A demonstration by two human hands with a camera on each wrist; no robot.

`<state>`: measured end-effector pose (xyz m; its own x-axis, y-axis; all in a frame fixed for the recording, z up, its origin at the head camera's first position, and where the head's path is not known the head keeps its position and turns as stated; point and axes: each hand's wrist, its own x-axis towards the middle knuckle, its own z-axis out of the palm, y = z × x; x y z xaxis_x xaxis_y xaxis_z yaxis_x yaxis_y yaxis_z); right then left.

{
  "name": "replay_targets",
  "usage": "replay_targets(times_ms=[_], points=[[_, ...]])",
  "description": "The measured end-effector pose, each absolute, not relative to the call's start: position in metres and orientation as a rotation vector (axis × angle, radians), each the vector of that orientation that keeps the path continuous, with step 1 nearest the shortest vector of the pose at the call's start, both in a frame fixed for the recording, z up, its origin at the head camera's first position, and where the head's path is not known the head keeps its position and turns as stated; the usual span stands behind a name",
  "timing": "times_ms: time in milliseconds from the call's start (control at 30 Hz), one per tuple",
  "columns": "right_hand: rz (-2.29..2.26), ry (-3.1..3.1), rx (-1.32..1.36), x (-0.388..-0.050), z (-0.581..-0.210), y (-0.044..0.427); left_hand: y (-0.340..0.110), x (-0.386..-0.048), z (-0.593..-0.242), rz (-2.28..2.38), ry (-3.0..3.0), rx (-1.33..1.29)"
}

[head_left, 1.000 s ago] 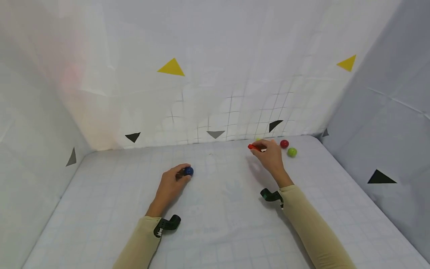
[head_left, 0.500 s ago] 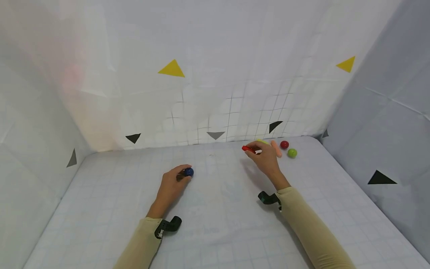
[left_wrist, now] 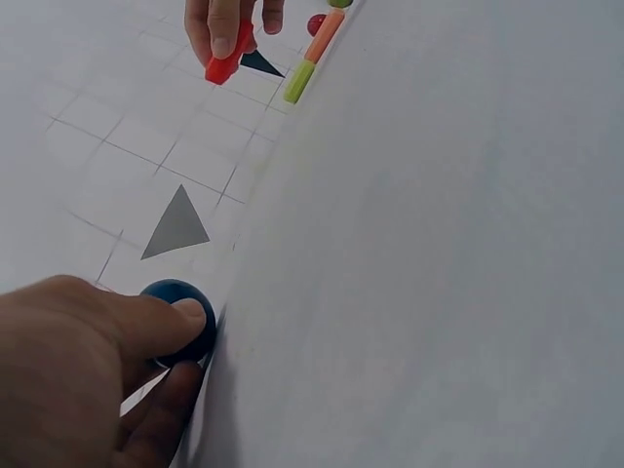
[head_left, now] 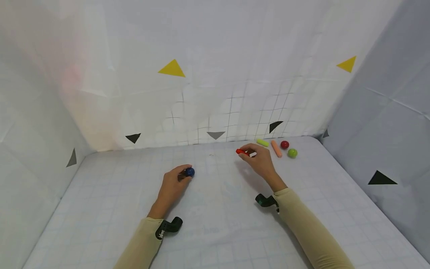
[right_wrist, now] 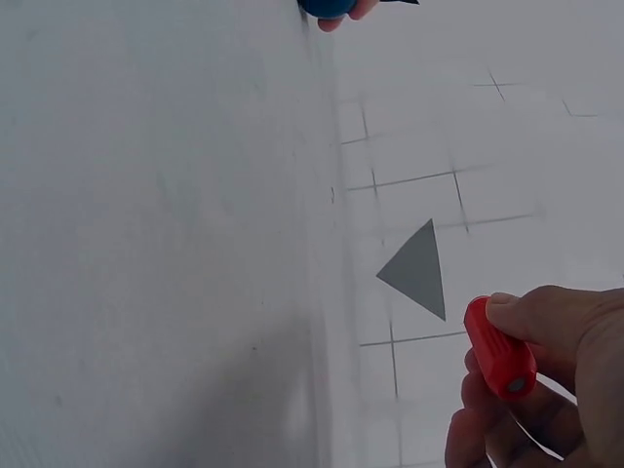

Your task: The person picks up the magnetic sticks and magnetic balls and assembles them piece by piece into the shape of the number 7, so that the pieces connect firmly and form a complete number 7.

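My left hand (head_left: 170, 188) pinches a shiny dark blue ball (head_left: 189, 172) between thumb and fingers, low at the tabletop left of the middle. In the left wrist view the thumb lies across the ball (left_wrist: 177, 322). Farther right and back, my right hand (head_left: 260, 161) holds a short red ribbed stick (head_left: 242, 152) between thumb and fingers. Its shadow falls on the cloth below it. The right wrist view shows the stick's (right_wrist: 500, 351) rounded end with a grey dot; the fingers behind cover part of it.
At the back right lie a yellow-green stick (head_left: 262, 142), an orange stick (head_left: 276, 148), a red ball (head_left: 284, 144) and a green ball (head_left: 292, 153). White cloth walls with triangle marks (head_left: 215, 135) rise behind and on both sides of the white table (head_left: 221, 220).
My right hand has moved left and slightly nearer with the red stick, uncovering the yellow-green and orange sticks. The left hand and blue ball have stayed nearly still.
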<state>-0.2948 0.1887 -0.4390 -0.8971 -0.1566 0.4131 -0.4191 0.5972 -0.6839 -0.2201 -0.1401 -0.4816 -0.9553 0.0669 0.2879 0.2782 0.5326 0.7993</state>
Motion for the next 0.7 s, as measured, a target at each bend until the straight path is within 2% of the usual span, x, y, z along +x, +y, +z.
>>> replay_targets(times_ms=[700], points=[[1.213, -2.527, 0.517, -0.295, -0.449, 0.171, -0.131, -0.228, -0.478, -1.370, -2.602, -0.278]])
